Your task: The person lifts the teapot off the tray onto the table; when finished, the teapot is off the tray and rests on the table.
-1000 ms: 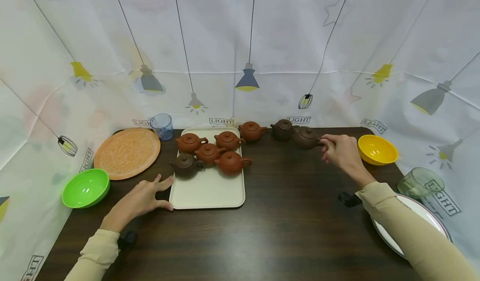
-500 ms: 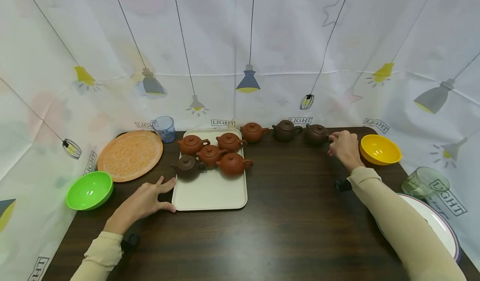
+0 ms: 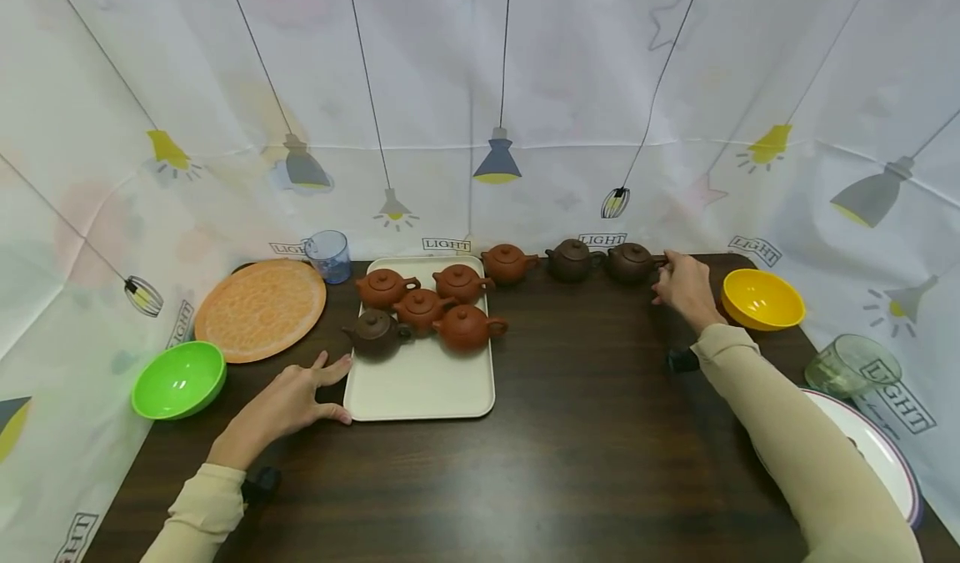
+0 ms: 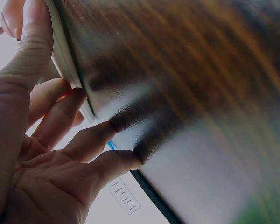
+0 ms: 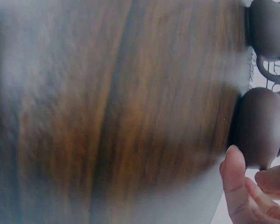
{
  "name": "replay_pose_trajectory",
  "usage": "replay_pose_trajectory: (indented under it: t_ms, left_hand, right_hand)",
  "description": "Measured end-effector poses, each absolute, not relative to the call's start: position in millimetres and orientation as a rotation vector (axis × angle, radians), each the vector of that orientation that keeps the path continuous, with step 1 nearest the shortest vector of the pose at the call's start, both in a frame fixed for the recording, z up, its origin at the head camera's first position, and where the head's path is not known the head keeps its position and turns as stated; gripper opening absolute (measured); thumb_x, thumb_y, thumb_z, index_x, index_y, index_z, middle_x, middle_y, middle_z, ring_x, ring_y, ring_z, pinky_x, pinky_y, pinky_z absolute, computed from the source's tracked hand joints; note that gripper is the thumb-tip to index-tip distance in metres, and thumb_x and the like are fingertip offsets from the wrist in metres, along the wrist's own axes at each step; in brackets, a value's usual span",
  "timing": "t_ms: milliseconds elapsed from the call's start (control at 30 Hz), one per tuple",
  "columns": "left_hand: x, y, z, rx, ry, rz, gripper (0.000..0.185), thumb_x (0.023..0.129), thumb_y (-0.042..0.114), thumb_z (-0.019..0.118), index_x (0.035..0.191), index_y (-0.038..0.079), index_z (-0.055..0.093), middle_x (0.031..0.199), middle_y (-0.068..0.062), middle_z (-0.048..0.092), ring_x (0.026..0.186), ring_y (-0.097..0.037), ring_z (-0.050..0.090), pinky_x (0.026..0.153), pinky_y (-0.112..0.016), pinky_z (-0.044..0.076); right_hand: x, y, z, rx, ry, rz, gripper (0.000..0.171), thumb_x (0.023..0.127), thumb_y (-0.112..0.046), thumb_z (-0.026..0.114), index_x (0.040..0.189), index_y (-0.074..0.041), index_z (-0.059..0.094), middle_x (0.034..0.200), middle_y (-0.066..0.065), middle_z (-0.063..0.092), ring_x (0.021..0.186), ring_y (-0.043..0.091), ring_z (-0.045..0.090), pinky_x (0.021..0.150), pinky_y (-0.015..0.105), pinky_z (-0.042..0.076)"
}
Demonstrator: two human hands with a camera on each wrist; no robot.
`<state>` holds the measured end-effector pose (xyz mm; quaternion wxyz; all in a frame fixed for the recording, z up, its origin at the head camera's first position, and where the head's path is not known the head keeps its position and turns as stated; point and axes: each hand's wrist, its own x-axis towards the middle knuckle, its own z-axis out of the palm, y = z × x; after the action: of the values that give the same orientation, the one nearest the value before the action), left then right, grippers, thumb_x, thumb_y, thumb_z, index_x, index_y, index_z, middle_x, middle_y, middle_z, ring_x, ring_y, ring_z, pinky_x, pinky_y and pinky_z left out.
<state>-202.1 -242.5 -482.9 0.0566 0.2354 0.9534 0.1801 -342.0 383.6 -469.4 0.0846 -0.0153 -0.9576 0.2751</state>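
Your right hand (image 3: 681,286) pinches the handle of a dark brown teapot (image 3: 630,264), the last in a row of three to the right of the tray (image 3: 420,388), level with its far end. In that same row, a second dark teapot (image 3: 572,260) stands just beside yours, and a red-brown teapot (image 3: 507,263) is closest to the tray's far right corner.

Your left hand (image 3: 288,396) grasps nothing: its fingers are spread, with the thumb and forefinger at the tray's left edge near the front corner. On the tray you have four reddish teapots (image 3: 464,329) and one dark lidded teapot (image 3: 375,334) grouped over the far half, the dark one at the left edge.

Left of the tray lie a green bowl (image 3: 178,381), an orange round mat (image 3: 260,309) and, by the far left corner, a blue cup (image 3: 328,256). Well to the right of the tray, near your right arm, are a yellow bowl (image 3: 762,299), a clear greenish mug (image 3: 851,365) and a white plate (image 3: 879,456), which your sleeve partly covers.
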Motion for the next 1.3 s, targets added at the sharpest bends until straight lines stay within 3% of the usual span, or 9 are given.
replay_pose_trajectory:
  t_ms: [133, 267, 433, 533, 600, 667, 767, 1033, 1300]
  left_hand:
    - [-203.3, -241.6, -483.1, 0.714, 2.895, 0.542, 0.091, 0.08, 0.048, 0.087, 0.155, 0.005, 0.057, 0.147, -0.047, 0.05, 0.129, -0.057, 0.063, 0.101, -0.062, 0.057]
    - [-202.9, -241.3, -482.9, 0.728, 2.899, 0.543, 0.091, 0.08, 0.047, 0.087, 0.155, 0.005, 0.057, 0.147, -0.046, 0.051, 0.133, -0.055, 0.062, 0.102, -0.062, 0.056]
    - [-201.4, -240.4, -482.4, 0.717, 2.898, 0.546, 0.092, 0.079, 0.048, 0.087, 0.155, 0.005, 0.057, 0.147, -0.048, 0.05, 0.119, -0.055, 0.069, 0.1, -0.063, 0.056]
    - [-200.8, -239.9, -482.7, 0.699, 2.894, 0.552, 0.094, 0.079, 0.049, 0.087, 0.156, 0.005, 0.056, 0.148, -0.047, 0.048, 0.088, -0.045, 0.077, 0.099, -0.063, 0.057]
    - [-200.5, -239.5, -483.3, 0.692, 2.892, 0.556, 0.095, 0.078, 0.049, 0.087, 0.156, 0.006, 0.055, 0.148, -0.048, 0.047, 0.079, -0.043, 0.075, 0.099, -0.065, 0.056]
    - [-200.1, -238.9, -483.6, 0.687, 2.89, 0.563, 0.095, 0.078, 0.049, 0.088, 0.156, 0.006, 0.055, 0.149, -0.048, 0.047, 0.083, -0.047, 0.074, 0.099, -0.066, 0.055]
    - [-199.1, -238.3, -484.5, 0.672, 2.887, 0.571, 0.095, 0.078, 0.049, 0.088, 0.156, 0.006, 0.055, 0.149, -0.048, 0.047, 0.106, -0.061, 0.069, 0.101, -0.07, 0.052]
    - [-196.9, -238.9, -488.5, 0.657, 2.875, 0.582, 0.095, 0.078, 0.05, 0.087, 0.156, 0.007, 0.055, 0.15, -0.046, 0.047, 0.108, -0.061, 0.069, 0.099, -0.065, 0.056]
    - [-199.1, -239.7, -486.7, 0.677, 2.899, 0.574, 0.094, 0.077, 0.049, 0.088, 0.155, 0.007, 0.057, 0.149, -0.046, 0.049, 0.117, -0.061, 0.066, 0.099, -0.067, 0.055]
  right_hand:
    - [-338.2, 379.0, -470.5, -0.076, -2.837, 0.799, 0.056, 0.107, -0.003, 0.042, 0.16, 0.013, 0.036, 0.112, 0.037, 0.069, 0.067, 0.035, 0.076, 0.081, 0.056, 0.063]
    - [-334.0, 362.0, -469.2, -0.02, -2.695, 0.769, 0.048, 0.105, -0.006, 0.045, 0.149, 0.01, 0.055, 0.113, 0.035, 0.067, 0.095, 0.048, 0.068, 0.093, 0.067, 0.053]
    - [-321.9, 313.2, -450.6, 0.375, -2.766, 0.929, 0.029, 0.112, -0.017, 0.056, 0.123, 0.002, 0.075, 0.104, 0.026, 0.077, 0.078, 0.034, 0.073, 0.071, 0.047, 0.06]
    - [-309.3, 275.9, -440.2, 0.525, -2.935, 1.303, 0.04, 0.114, -0.033, 0.055, 0.131, 0.001, 0.069, 0.111, 0.027, 0.076, 0.076, 0.032, 0.077, 0.063, 0.044, 0.063]
    - [-301.9, 251.8, -440.0, 0.54, -2.997, 1.588, 0.051, 0.115, -0.04, 0.05, 0.139, 0.004, 0.059, 0.123, 0.032, 0.071, 0.085, 0.035, 0.078, 0.066, 0.046, 0.065]
    - [-294.4, 230.2, -443.0, 0.533, -3.022, 1.835, 0.058, 0.116, -0.045, 0.043, 0.145, 0.006, 0.047, 0.128, 0.035, 0.064, 0.09, 0.038, 0.078, 0.065, 0.045, 0.064]
    - [-284.6, 204.4, -454.3, 0.547, -3.065, 2.008, 0.055, 0.118, -0.045, 0.037, 0.148, 0.001, 0.038, 0.126, 0.033, 0.062, 0.085, 0.032, 0.077, 0.061, 0.037, 0.062]
    - [-271.7, 175.5, -480.4, 0.614, -3.006, 1.902, 0.033, 0.116, -0.027, 0.051, 0.125, 0.003, 0.059, 0.097, 0.021, 0.067, 0.072, 0.021, 0.071, 0.059, 0.034, 0.061]
    - [-266.7, 178.2, -478.5, 0.811, -3.037, 2.045, 0.041, 0.116, -0.03, 0.05, 0.113, 0.006, 0.068, 0.094, 0.02, 0.07, 0.072, 0.018, 0.067, 0.061, 0.029, 0.058]
